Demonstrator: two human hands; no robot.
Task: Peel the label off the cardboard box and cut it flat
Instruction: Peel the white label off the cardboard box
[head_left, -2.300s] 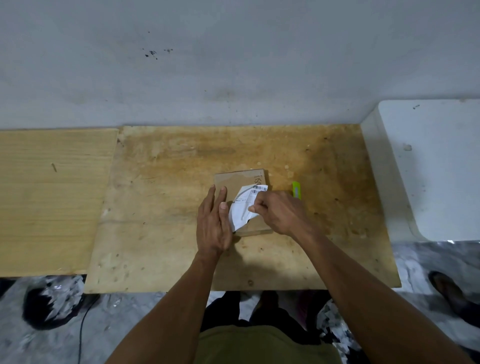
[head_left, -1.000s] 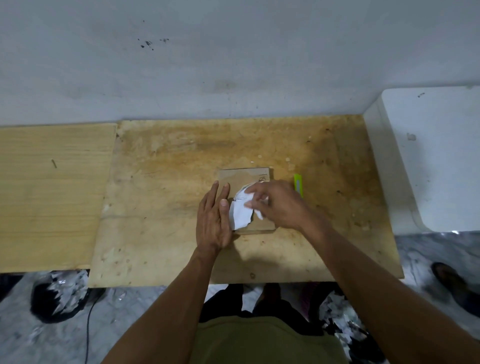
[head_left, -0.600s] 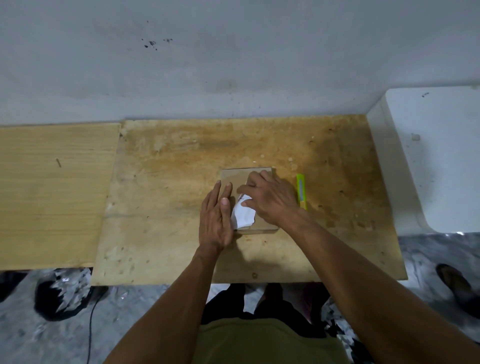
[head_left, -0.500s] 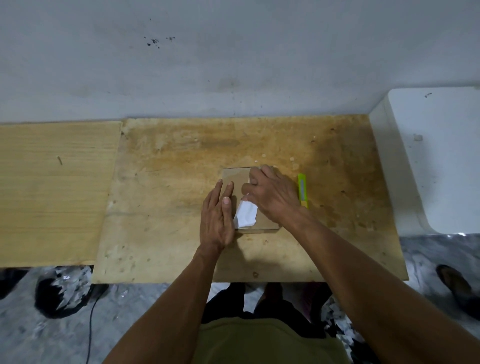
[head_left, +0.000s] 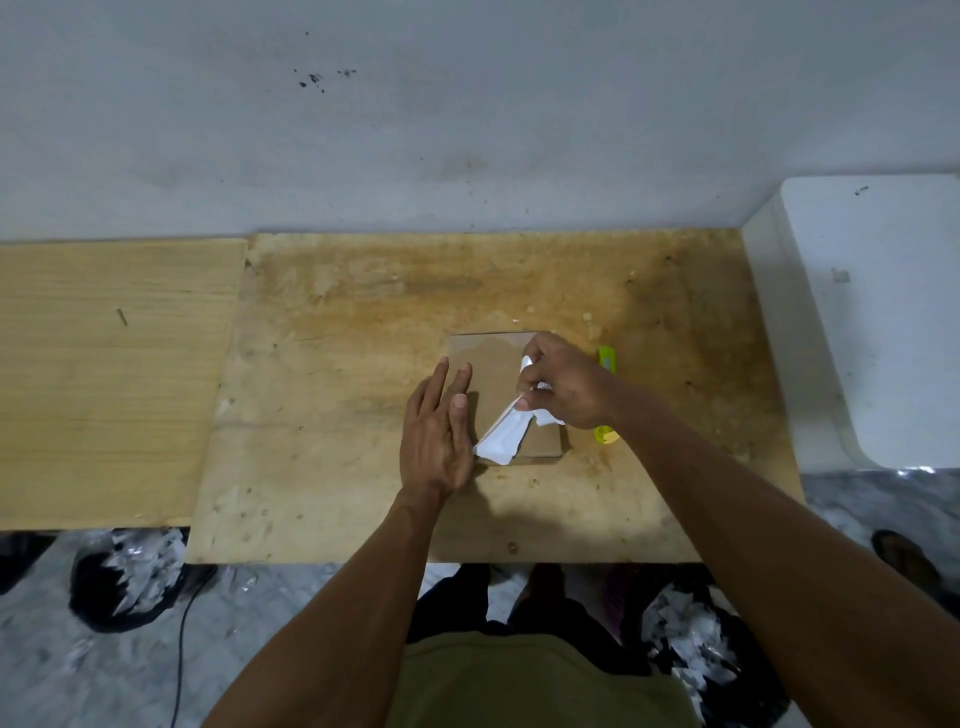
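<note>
A small brown cardboard box (head_left: 493, 374) lies flat on the plywood board (head_left: 363, 338). My left hand (head_left: 436, 431) presses flat on the box's left edge, fingers together and holding nothing. My right hand (head_left: 563, 387) pinches the white label (head_left: 501, 439), which is crumpled and lifted off most of the box top; its lower end still touches the box near the front left corner. A yellow-green utility knife (head_left: 607, 358) lies just right of the box, mostly hidden under my right wrist.
A paler wooden board (head_left: 104, 364) adjoins on the left, a white block (head_left: 878, 312) stands on the right, and a grey wall runs behind. Black bags with white scraps (head_left: 124, 577) and a cable lie on the floor below the table edge.
My right hand has pulled the label up and to the right, peeling it off the box top and baring more cardboard. My left hand has stayed pressed on the box.
</note>
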